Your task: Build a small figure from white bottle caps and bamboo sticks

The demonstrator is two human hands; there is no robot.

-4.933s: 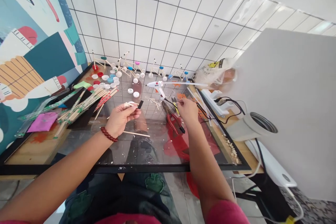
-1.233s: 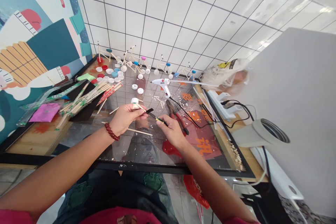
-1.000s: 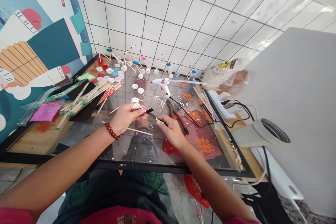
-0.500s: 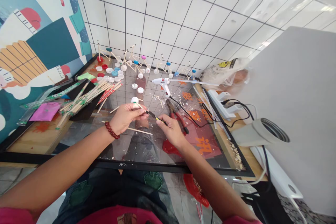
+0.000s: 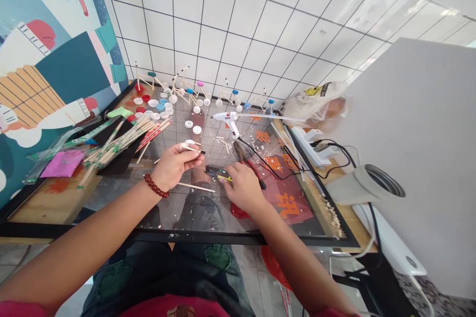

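My left hand [image 5: 171, 164] is closed on a small piece made of thin wooden sticks with a white cap [image 5: 187, 147], held just above the glass tabletop [image 5: 208, 218]. My right hand [image 5: 242, 185] is low over the glass, fingers curled on a small black and yellow hand tool [image 5: 218, 174] that rests against the surface. The two hands are a short gap apart. A loose wooden stick [image 5: 196, 187] lies between them, nearer to me.
A white glue gun [image 5: 227, 119] and red-handled pliers [image 5: 248, 160] lie beyond my right hand. A bundle of sticks [image 5: 121, 141] and bottle caps [image 5: 153, 107] are at left, stick models [image 5: 188, 90] along the tiled wall, a power strip [image 5: 310, 139] and plastic bag [image 5: 316, 102] at right.
My right hand has drawn the tool away from the stick piece and lowered it to the glass. My left hand keeps the piece, raised slightly. The view shifted a little.
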